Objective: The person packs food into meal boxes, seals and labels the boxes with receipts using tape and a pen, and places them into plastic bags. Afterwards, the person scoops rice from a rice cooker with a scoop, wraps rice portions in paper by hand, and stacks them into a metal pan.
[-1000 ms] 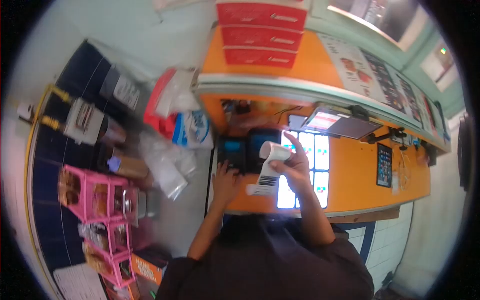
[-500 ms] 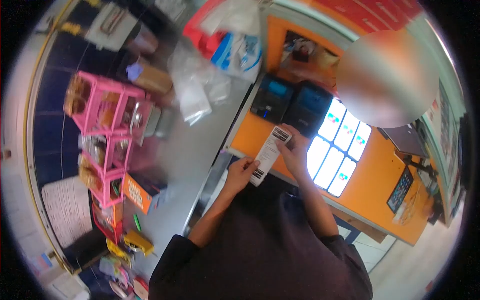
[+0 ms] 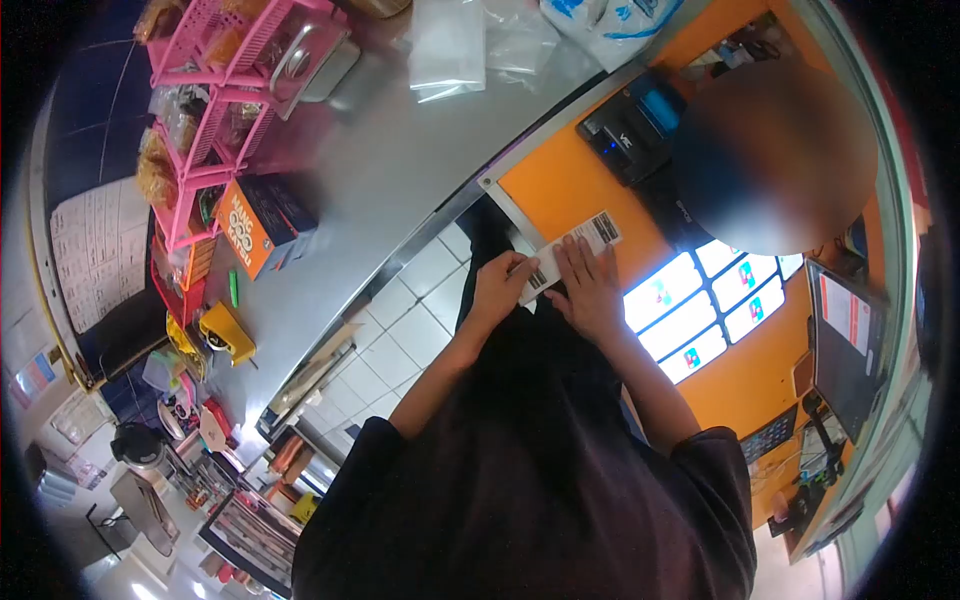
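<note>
A long white printed receipt (image 3: 565, 258) with dark blocks of print at its ends lies at a slant in front of my chest, by the edge of the orange counter (image 3: 540, 195). My left hand (image 3: 503, 285) pinches its lower end between thumb and fingers. Across the upper part, the fingers of my right hand (image 3: 588, 290) are stretched out over the paper, with the thumb off to the side. Two black printers stand just beyond: one printer (image 3: 635, 125) shows a blue light, while the other printer (image 3: 670, 210) is partly hidden by a blurred disc.
Lit screens (image 3: 680, 310) are set in the orange counter at right, near a laptop (image 3: 850, 335) and a tablet (image 3: 768, 435). The metal counter (image 3: 370, 170) at left carries pink baskets (image 3: 205, 150), an orange box (image 3: 250, 228), a yellow tape dispenser (image 3: 228, 333) and plastic bags (image 3: 447, 50).
My view has turned, showing more floor at left. The receipt now slants more sideways. My right hand has gone from gripping the receipt's upper end to lying with fingers stretched across it.
</note>
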The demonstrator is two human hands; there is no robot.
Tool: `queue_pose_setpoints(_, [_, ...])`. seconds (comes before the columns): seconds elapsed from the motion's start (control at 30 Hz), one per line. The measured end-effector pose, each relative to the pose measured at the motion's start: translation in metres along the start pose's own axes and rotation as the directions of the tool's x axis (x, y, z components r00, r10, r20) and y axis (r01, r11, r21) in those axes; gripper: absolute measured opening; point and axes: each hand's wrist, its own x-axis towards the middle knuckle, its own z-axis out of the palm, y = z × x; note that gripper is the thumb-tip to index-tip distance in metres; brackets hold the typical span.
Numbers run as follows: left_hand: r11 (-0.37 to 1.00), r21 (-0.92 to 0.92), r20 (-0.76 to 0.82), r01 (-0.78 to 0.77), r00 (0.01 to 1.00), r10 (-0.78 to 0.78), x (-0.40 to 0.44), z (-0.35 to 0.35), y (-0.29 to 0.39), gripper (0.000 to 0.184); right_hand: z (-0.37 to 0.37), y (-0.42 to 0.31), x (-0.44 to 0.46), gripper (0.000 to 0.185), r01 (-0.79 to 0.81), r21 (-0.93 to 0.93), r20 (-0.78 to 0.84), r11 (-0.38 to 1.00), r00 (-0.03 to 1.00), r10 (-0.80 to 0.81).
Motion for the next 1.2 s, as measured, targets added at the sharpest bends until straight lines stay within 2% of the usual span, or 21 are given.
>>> queue_pose_setpoints(0.3, [0.992, -0.071, -0.026, -0.100, 0.995, 0.098, 0.013, 0.022, -0.049, 0.034, -0.008, 0.005, 0.003, 0.085, 0.021, -0.045, 0.124, 0.999, 0.992, -0.015])
queue_pose_setpoints(0.37, [0.992, -0.097, 0.063, -0.080, 0.994, 0.086, 0.026, 0.031, -0.059, 0.029, -0.010, -0.002, 0.002, 0.088, 0.043, -0.081, 0.117, 0.996, 0.993, -0.033])
queue_pose_setpoints(0.4, [0.945, 0.308, 0.213, -0.105, 0.976, 0.039, 0.031, 0.036, -0.067, 0.025, -0.014, -0.006, 0.002, 0.084, 0.034, -0.093, 0.113, 0.995, 0.993, -0.023])
queue_pose_setpoints(0.43, [0.738, 0.654, 0.313, -0.168, 0.948, -0.062, 0.037, 0.038, -0.069, 0.022, -0.018, -0.008, 0.005, 0.080, 0.033, -0.109, 0.104, 0.993, 0.994, -0.022])
queue_pose_setpoints(0.5, [0.728, 0.643, 0.432, -0.239, 0.897, -0.087, 0.027, 0.022, -0.053, 0.017, 0.009, 0.000, -0.005, 0.071, 0.007, -0.075, -0.021, 0.997, 1.000, -0.009])
queue_pose_setpoints(0.57, [0.917, 0.358, 0.160, -0.178, 0.979, 0.128, 0.014, 0.037, -0.091, 0.024, 0.021, -0.015, -0.010, 0.049, -0.052, -0.009, 0.000, 0.999, 0.999, 0.052])
queue_pose_setpoints(0.6, [0.934, 0.291, 0.147, -0.210, 0.974, 0.173, -0.006, 0.006, -0.073, 0.037, 0.024, -0.029, -0.011, 0.050, -0.016, 0.041, -0.009, 0.999, 1.000, 0.016])
queue_pose_setpoints(0.63, [0.954, 0.192, 0.266, -0.231, 0.948, 0.176, -0.006, -0.012, -0.083, 0.051, 0.021, -0.061, -0.010, 0.052, 0.017, 0.002, 0.020, 1.000, 1.000, -0.017])
queue_pose_setpoints(0.7, [0.990, -0.122, 0.270, 0.065, 0.962, -0.029, -0.009, -0.048, -0.126, 0.058, 0.042, -0.137, -0.002, 0.052, 0.163, 0.085, -0.077, 0.983, 0.985, -0.157])
queue_pose_setpoints(0.73, [0.958, -0.240, 0.266, 0.155, 0.960, -0.089, -0.013, -0.079, -0.148, 0.061, 0.055, -0.178, 0.009, 0.052, 0.229, 0.094, -0.073, 0.969, 0.972, -0.223])
queue_pose_setpoints(0.77, [0.807, -0.585, 0.202, 0.087, 0.979, 0.041, -0.032, -0.123, -0.163, 0.063, 0.063, -0.216, 0.017, 0.054, 0.374, 0.115, -0.056, 0.920, 0.928, -0.369])
queue_pose_setpoints(0.83, [0.573, -0.810, 0.221, 0.124, 0.970, 0.103, -0.083, -0.227, -0.187, 0.063, 0.071, -0.296, 0.035, 0.056, 0.546, 0.163, 0.011, 0.822, 0.832, -0.555])
queue_pose_setpoints(0.87, [0.601, -0.759, 0.348, 0.253, 0.937, 0.045, -0.112, -0.285, -0.205, 0.062, 0.075, -0.336, 0.050, 0.056, 0.583, 0.195, 0.060, 0.789, 0.796, -0.603])
queue_pose_setpoints(0.93, [0.811, -0.584, 0.151, 0.040, 0.987, 0.060, -0.146, -0.345, -0.278, 0.047, 0.096, -0.414, 0.080, 0.055, 0.624, 0.340, 0.167, 0.704, 0.696, -0.698])
queue_pose_setpoints(0.97, [0.919, -0.356, -0.032, -0.169, 0.985, 0.168, -0.165, -0.372, -0.315, 0.041, 0.100, -0.452, 0.091, 0.054, 0.603, 0.431, 0.173, 0.671, 0.674, -0.718])
queue_pose_setpoints(1.0, [0.902, -0.385, -0.142, -0.196, 0.978, 0.152, -0.190, -0.402, -0.337, 0.035, 0.094, -0.500, 0.103, 0.052, 0.573, 0.517, 0.182, 0.636, 0.653, -0.735])
queue_pose_setpoints(1.03, [0.884, -0.407, -0.250, -0.229, 0.959, 0.133, -0.215, -0.432, -0.359, 0.030, 0.098, -0.540, 0.111, 0.054, 0.369, 0.720, 0.200, 0.587, 0.700, -0.685])
queue_pose_setpoints(1.07, [0.708, -0.689, -0.262, -0.156, 0.964, -0.043, -0.236, -0.462, -0.372, 0.025, 0.103, -0.580, 0.124, 0.055, 0.151, 0.864, 0.224, 0.479, 0.737, -0.638])
queue_pose_setpoints(1.13, [0.640, -0.674, -0.499, -0.370, 0.866, -0.025, -0.264, -0.499, -0.408, 0.034, 0.146, -0.649, 0.152, 0.069, -0.126, 0.945, 0.279, 0.302, 0.791, -0.544])
queue_pose_setpoints(1.17, [0.633, -0.672, -0.512, -0.384, 0.859, -0.022, -0.275, -0.509, -0.430, 0.034, 0.156, -0.683, 0.168, 0.080, -0.153, 0.930, 0.317, 0.334, 0.794, -0.519])
queue_pose_setpoints(1.2, [0.893, -0.435, -0.589, -0.114, 0.787, -0.186, -0.283, -0.514, -0.453, 0.038, 0.166, -0.716, 0.183, 0.092, -0.182, 0.912, 0.357, 0.368, 0.795, -0.491])
